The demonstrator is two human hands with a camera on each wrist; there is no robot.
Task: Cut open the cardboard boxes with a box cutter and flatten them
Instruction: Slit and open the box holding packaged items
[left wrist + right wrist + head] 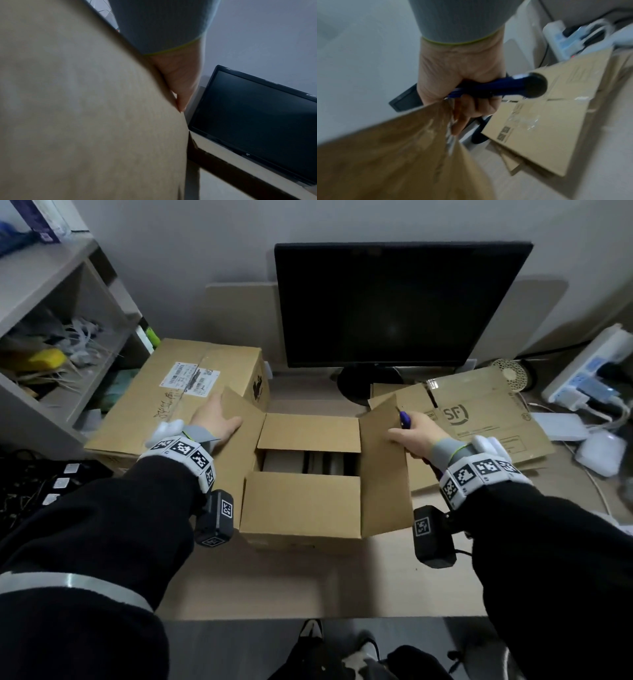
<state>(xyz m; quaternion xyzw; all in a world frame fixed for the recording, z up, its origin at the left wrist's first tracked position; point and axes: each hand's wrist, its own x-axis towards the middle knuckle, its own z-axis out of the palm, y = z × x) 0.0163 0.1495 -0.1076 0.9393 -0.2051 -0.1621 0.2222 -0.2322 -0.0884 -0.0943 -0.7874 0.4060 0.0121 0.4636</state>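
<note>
An opened brown cardboard box (301,501) stands mid-desk with all its top flaps spread; pale contents show inside. My left hand (214,419) holds the left flap (239,450), thumb on its inner face and fingers behind it. In the left wrist view the flap (85,108) hides those fingers and only the thumb (181,92) shows. My right hand (419,438) grips a blue box cutter (405,419) and rests against the right flap (383,467). The right wrist view shows the cutter handle (513,86) in my fist (458,75) above the flap (393,155).
A taped box with a shipping label (191,385) stands at the left. Flattened cardboard (479,419) lies at the right, with a power strip (589,371) and white devices (599,453) beyond. A dark monitor (394,302) stands behind, and a shelf (51,337) is at far left.
</note>
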